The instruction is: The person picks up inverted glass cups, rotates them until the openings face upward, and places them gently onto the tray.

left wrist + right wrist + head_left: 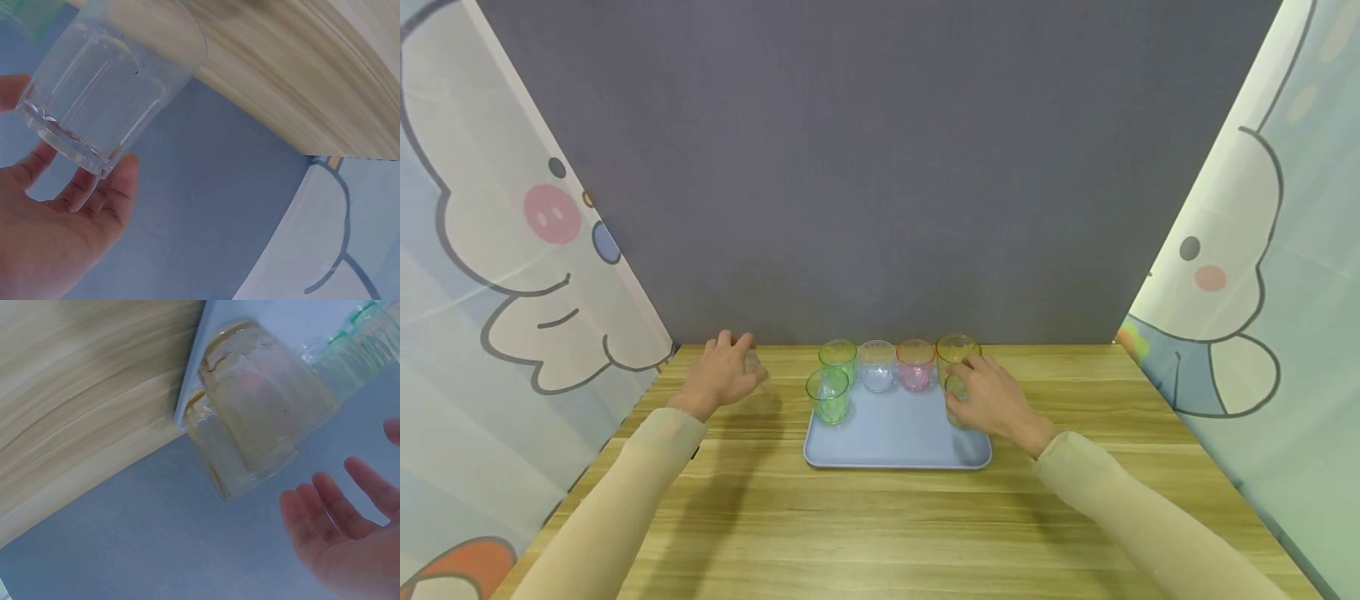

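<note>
My left hand [724,372], above the table left of the tray, grips a clear glass [119,78] around its base. The glass is upside down, its mouth toward the tabletop. Over the right end of the pale blue tray [895,446] is my right hand [988,396], its fingers relaxed and spread. In the right wrist view they are apart from two amber-tinted glasses, a front one [265,394] and a back one [215,440], both upright on the tray. My right hand partly covers the front one in the head view.
Along the tray's back edge stand a green glass [838,358], a clear glass [877,368] and a pink glass [915,368]. Another green glass [829,400] is at the tray's left. A grey panel [880,167] rises behind the wooden table [850,533]; cartoon-printed curtains hang on both sides.
</note>
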### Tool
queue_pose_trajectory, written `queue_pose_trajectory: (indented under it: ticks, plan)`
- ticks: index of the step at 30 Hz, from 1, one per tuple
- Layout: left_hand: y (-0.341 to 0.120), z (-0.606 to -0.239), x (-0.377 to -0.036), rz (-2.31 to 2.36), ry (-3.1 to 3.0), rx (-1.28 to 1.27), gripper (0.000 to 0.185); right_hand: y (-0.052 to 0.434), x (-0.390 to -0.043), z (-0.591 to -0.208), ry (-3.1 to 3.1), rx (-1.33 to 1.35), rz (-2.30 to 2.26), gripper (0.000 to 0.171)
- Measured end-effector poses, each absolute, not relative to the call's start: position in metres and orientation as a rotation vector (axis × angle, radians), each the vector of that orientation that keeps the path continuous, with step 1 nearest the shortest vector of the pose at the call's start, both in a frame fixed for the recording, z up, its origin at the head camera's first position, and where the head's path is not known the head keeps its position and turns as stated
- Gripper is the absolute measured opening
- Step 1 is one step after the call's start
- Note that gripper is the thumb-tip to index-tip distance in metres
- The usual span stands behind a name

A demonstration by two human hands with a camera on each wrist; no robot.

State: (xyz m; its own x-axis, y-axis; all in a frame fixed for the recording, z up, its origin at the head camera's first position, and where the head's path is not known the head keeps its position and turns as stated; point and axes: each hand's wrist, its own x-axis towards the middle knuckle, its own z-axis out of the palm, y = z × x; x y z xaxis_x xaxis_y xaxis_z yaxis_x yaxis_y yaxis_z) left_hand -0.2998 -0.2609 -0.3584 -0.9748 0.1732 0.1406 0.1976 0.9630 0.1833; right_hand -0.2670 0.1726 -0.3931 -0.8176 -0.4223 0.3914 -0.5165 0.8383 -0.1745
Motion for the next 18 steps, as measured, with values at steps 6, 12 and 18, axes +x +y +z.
queue_pose_trajectory:
  ticks: [6, 12, 18]
  plan:
    - [-0.257, -0.354, -0.297, -0.307, -2.963, -0.31, 0.056, 0.171, -0.265, -0.389, -2.678, 0.694, 0.462, 0.044]
    - [-0.253, -0.348, -0.291, -0.303, -2.935, -0.33, 0.053, 0.168, -0.263, -0.387, -2.679, 0.685, 0.506, 0.044]
    - [-0.249, -0.342, -0.285, -0.32, -2.874, -0.349, 0.051, 0.167, -0.263, -0.383, -2.671, 0.659, 0.592, 0.041]
